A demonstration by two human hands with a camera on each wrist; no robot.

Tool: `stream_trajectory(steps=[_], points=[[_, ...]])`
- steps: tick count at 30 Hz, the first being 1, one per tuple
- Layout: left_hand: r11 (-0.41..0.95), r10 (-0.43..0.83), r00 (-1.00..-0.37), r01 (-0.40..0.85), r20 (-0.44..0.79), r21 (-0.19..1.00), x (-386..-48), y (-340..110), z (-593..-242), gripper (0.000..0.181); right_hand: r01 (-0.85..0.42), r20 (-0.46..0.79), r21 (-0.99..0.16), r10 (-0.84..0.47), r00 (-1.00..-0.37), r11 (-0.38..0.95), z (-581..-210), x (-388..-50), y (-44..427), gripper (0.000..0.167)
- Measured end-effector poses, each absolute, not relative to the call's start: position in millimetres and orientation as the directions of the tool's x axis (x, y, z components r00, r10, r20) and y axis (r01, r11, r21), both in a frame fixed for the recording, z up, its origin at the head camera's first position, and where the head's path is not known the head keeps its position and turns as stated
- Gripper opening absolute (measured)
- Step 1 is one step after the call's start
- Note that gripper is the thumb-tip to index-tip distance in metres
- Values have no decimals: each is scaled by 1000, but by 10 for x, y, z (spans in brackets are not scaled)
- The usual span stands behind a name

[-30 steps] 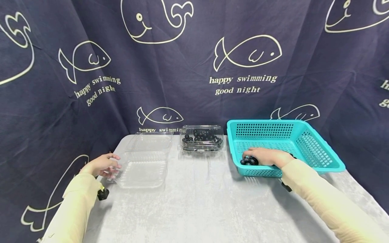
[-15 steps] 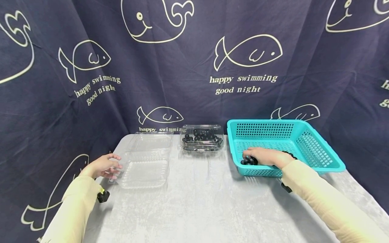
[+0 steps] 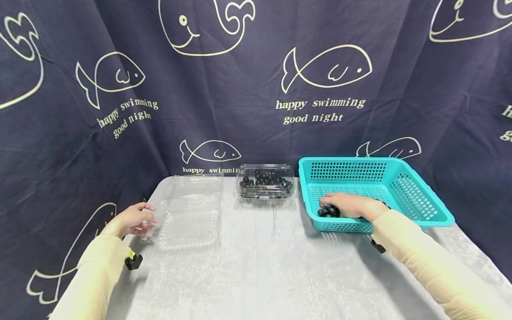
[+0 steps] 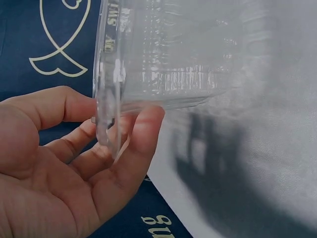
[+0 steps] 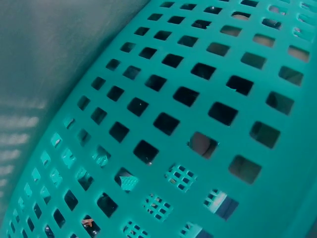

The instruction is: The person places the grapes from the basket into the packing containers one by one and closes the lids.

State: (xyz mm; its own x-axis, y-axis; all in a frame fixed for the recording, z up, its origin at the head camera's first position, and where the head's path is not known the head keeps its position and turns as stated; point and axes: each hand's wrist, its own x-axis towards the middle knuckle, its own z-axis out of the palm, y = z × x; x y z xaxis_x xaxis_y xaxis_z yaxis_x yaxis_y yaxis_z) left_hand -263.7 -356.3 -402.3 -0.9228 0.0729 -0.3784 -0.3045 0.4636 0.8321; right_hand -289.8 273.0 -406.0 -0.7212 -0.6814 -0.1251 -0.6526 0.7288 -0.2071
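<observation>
The round, dark, glossy grapes (image 3: 329, 210) lie in the teal perforated plastic basket (image 3: 348, 171), under the right hand (image 3: 347, 205); its fingers bend over them, fingertips hidden, so their grip cannot be told. Likely soft, slippery and easily bruised, they suit cupping from beneath. The left hand (image 3: 134, 221) pinches the rim of a clear, hinged plastic container (image 3: 192, 226), probably light and flexible. Since half a second ago, the container has shifted slightly left; the right hand has stayed put.

I count one left hand (image 3: 133, 221) and one right hand (image 3: 349, 206), in two pale sleeves (image 3: 424, 258). There's one blue-green basket (image 3: 305, 186), one open clear box (image 3: 190, 226) and one closed clear box (image 3: 266, 168), so two boxes. I see two little black wrist things (image 3: 134, 262), one table (image 3: 260, 271), five drawn fish (image 3: 294, 70) and three drawn whales (image 3: 183, 20). The round dark fruits (image 3: 329, 211) are too bunched up to count.
</observation>
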Motion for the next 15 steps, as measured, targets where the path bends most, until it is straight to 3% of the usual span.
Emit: stream_trajectory(steps=[5, 15], points=[[460, 69, -928, -297, -367, 837, -2606, -3549, -3987, 46, -696, -66, -187, -716, -695, 693, -4037, -2899, 2734, 35], [500, 41, -938, -279, -344, 820, -2572, -3501, -3891, 43, -731, -13, -168, -743, -669, 661, -3906, -2881, 2765, 43]])
